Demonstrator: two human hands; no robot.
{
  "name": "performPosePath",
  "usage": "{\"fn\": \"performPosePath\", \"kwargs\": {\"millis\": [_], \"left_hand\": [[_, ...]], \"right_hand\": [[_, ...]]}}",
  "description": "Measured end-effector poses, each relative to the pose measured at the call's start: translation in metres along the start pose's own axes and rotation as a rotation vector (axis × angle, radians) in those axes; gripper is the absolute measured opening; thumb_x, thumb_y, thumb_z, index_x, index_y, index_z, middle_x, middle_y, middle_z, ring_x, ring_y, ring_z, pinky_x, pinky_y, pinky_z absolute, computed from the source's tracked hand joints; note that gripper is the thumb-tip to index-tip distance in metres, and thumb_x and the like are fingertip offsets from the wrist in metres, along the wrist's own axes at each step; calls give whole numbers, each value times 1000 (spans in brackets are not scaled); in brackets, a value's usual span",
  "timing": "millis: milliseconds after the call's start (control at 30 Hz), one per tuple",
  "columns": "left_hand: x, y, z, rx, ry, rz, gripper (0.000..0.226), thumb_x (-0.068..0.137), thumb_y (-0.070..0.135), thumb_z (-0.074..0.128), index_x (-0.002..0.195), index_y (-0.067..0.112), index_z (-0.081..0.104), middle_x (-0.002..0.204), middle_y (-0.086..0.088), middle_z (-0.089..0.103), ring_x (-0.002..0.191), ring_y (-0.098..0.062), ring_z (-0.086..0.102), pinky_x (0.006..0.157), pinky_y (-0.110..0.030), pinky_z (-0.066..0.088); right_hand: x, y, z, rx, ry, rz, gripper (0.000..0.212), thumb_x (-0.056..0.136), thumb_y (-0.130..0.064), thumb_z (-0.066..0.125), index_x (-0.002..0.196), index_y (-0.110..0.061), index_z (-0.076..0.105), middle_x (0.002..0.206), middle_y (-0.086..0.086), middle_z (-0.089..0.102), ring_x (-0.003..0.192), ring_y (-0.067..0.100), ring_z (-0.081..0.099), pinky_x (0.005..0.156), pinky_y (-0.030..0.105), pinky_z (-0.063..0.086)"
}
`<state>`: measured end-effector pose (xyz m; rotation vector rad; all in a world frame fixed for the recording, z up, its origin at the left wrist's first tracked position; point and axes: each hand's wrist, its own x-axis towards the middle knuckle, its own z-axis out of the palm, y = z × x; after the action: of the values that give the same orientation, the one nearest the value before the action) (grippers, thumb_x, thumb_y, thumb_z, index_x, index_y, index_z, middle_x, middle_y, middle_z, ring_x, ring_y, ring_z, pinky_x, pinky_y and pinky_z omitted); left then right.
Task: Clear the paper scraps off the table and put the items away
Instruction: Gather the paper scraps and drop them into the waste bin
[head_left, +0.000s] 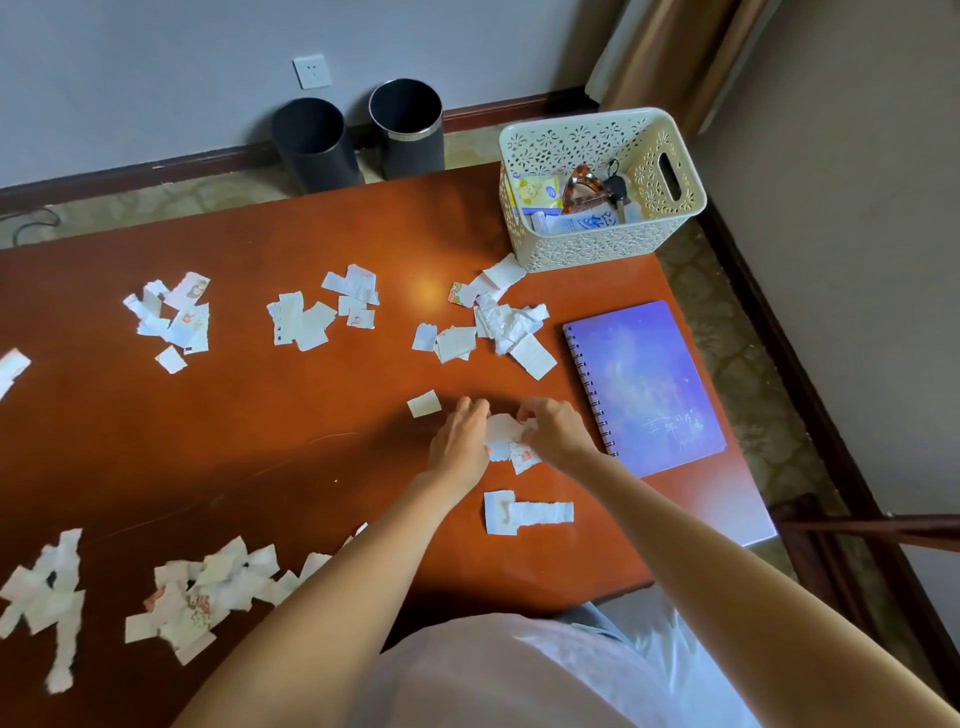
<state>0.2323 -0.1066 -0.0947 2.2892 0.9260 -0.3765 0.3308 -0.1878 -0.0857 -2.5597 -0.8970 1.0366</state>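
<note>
Torn white paper scraps lie in several piles across the brown table (322, 415). My left hand (460, 441) and my right hand (553, 431) close in from both sides on a small bunch of scraps (506, 439) near the table's right middle, fingers curled round its edges. A single scrap (424, 404) lies just left of my left hand. Two more scraps (524, 512) lie nearer to me. A larger crumpled pile (501, 322) sits beyond my hands. A purple spiral notebook (641, 384) lies flat to the right of my right hand.
A cream perforated basket (587, 244) with small items stands at the table's far right corner. Two dark round bins (311, 145) (408, 130) stand on the floor by the wall. More scrap piles (174, 317) (202, 592) lie left. A chair rail (872, 527) juts in at the right.
</note>
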Motion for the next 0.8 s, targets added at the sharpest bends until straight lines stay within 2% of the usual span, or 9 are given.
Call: {"fn": "performPosePath", "kwargs": {"millis": [67, 167, 267, 400, 533, 633, 700, 767, 800], "left_hand": [[-2, 1, -1, -40, -2, -9, 53, 91, 14, 57, 140, 10, 37, 145, -9, 43, 134, -25, 43, 103, -31, 43], [-3, -1, -7, -94, 52, -25, 35, 90, 13, 58, 124, 8, 52, 127, -11, 59, 118, -26, 57, 90, -31, 52], [-3, -8, -18, -107, 99, -42, 24, 92, 9, 54, 116, 6, 57, 120, -14, 63, 112, -28, 59, 85, -32, 54], [-4, -16, -30, -136, 91, -38, 24, 95, 7, 48, 117, 3, 56, 120, -16, 61, 113, -30, 58, 83, -29, 52], [-8, -17, -37, -289, 28, -57, 33, 95, 7, 47, 128, 9, 48, 131, -11, 54, 115, -25, 56, 80, -22, 48], [-14, -15, -38, -482, -101, -127, 43, 94, 4, 44, 135, 18, 40, 135, -9, 48, 82, -17, 62, 62, -16, 48], [-19, -11, -40, -619, -145, -220, 52, 92, -1, 42, 138, 22, 35, 141, -8, 41, 73, -12, 59, 66, -20, 50], [-23, -7, -43, -770, -154, -300, 55, 90, -4, 40, 140, 18, 35, 142, -10, 40, 84, -17, 57, 76, -29, 53], [-24, -5, -44, -860, -160, -323, 53, 90, -4, 39, 139, 15, 37, 138, -12, 42, 92, -20, 55, 75, -31, 53]], "right_hand": [[0, 1, -1, 3, -6, -15, 21, 88, -5, 58, 107, -3, 65, 106, 17, 67, 87, 29, 61, 66, 27, 49], [-2, 1, -4, 4, -7, -40, 22, 90, -6, 55, 108, 0, 66, 104, 19, 67, 79, 23, 55, 62, 23, 46], [-5, -1, -6, 2, -3, -70, 24, 93, -7, 50, 112, -3, 65, 106, 18, 67, 89, 29, 64, 72, 28, 52], [-9, -7, -4, -46, -19, -124, 33, 94, -6, 46, 122, -14, 60, 113, 13, 66, 92, 30, 65, 78, 42, 57], [-14, -14, -1, -167, -11, -226, 44, 94, -1, 42, 133, -19, 50, 109, 13, 64, 77, 26, 58, 58, 30, 49], [-19, -19, 3, -325, -7, -300, 48, 94, 0, 45, 138, -19, 40, 101, 11, 59, 75, 24, 48, 62, 29, 43], [-22, -23, 3, -387, -2, -322, 47, 94, -2, 43, 138, -16, 36, 95, 10, 52, 78, 22, 43, 66, 29, 38], [-25, -27, 2, -427, 0, -335, 46, 95, -4, 42, 139, -15, 34, 102, 13, 53, 86, 25, 48, 71, 32, 41], [-26, -29, 2, -447, 6, -341, 47, 95, -4, 43, 140, -15, 33, 109, 14, 55, 94, 27, 52, 75, 33, 44]]}}
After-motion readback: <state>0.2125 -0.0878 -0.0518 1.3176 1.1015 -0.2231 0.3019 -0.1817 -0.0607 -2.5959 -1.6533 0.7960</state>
